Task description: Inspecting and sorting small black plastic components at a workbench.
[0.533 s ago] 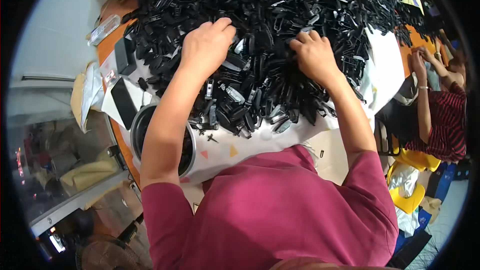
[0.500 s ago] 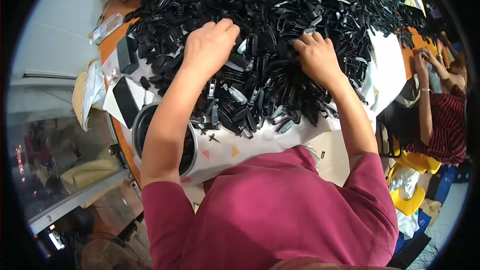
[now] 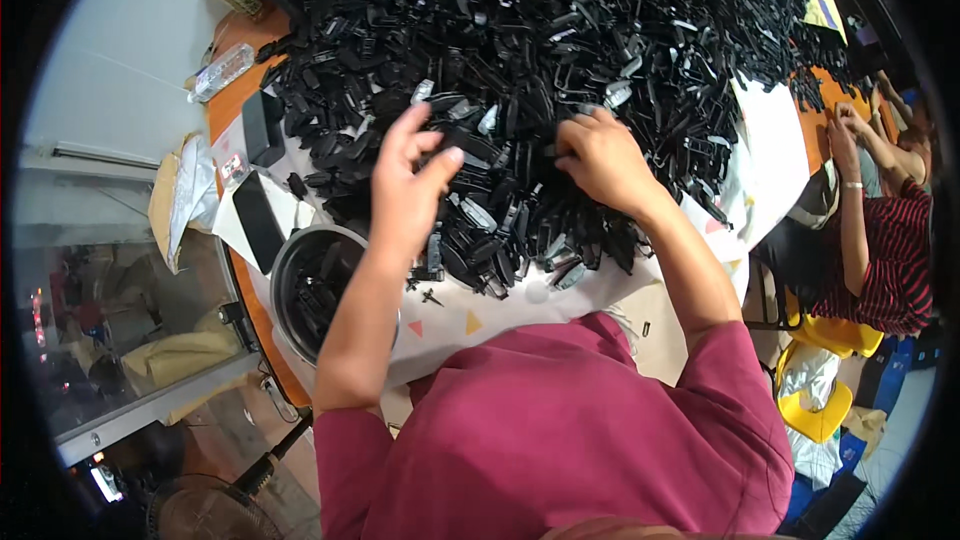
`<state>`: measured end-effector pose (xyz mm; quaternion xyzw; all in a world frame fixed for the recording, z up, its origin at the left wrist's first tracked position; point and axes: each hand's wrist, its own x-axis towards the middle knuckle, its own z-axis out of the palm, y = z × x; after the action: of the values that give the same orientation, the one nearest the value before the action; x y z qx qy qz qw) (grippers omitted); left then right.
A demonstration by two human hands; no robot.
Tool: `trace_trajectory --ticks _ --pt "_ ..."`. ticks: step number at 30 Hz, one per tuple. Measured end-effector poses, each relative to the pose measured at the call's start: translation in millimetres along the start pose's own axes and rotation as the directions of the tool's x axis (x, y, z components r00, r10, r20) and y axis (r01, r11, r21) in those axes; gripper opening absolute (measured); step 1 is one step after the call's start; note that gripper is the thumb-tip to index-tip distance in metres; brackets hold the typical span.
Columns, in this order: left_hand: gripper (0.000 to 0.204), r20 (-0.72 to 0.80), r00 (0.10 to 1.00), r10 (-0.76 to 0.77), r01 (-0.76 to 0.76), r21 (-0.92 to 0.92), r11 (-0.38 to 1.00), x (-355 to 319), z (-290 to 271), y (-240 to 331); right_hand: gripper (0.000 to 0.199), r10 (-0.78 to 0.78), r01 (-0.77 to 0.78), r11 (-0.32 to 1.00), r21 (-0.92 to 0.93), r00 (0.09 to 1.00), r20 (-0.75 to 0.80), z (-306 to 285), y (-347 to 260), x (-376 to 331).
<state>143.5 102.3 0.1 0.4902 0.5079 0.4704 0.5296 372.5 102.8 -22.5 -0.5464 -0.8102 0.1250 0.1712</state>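
Note:
A large heap of small black plastic pieces, clip-like and some with shiny grey faces, spreads over the table in front of me. Above its near left part hovers my left hand, slightly blurred, its thumb and fingers apart and nothing visible between them. To its right, my right hand is closed at the heap, fingertips bent inward and pressed together. Whatever sits in those fingertips is too dark to make out. Left of my left forearm, a round grey bucket contains more black pieces.
At the left edge lie a dark phone, a dark box and a clear plastic bottle. The patterned white cloth bears a few loose bits. A person in a striped shirt sits at the right.
My left hand has drawn back toward me off the heap, its fingers spreading. The right hand has shifted left and slightly nearer. More of the bucket shows now.

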Motion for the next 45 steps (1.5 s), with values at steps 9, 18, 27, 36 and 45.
trace_trajectory --ticks 9,18,27,36,45 --pt "0.027 0.224 0.974 0.016 0.015 -0.133 0.991 -24.0 10.4 9.2 0.018 0.272 0.009 -0.290 0.957 0.960 0.073 -33.3 -64.1 0.6" --pt "0.028 0.208 0.913 0.351 -0.374 0.088 0.923 -26.7 17.1 9.3 0.017 0.343 -0.162 -0.272 0.949 0.905 0.252 -24.8 -70.7 -10.3" --pt "0.029 0.250 0.761 0.599 -0.648 0.234 0.725 -33.9 23.5 38.7 0.013 0.358 -0.219 -0.168 0.961 0.895 0.267 -8.0 -67.3 -25.3" --pt "0.026 0.238 0.811 0.534 -0.580 0.214 0.786 -34.0 13.0 31.7 0.013 0.232 -0.122 -0.336 0.934 0.950 0.207 -30.4 -77.9 -27.3" --pt "0.026 0.234 0.907 0.350 -0.378 0.090 0.921 -40.3 6.0 15.0 0.017 0.203 -0.287 -0.259 0.922 0.917 0.343 -24.6 -81.6 -27.0"
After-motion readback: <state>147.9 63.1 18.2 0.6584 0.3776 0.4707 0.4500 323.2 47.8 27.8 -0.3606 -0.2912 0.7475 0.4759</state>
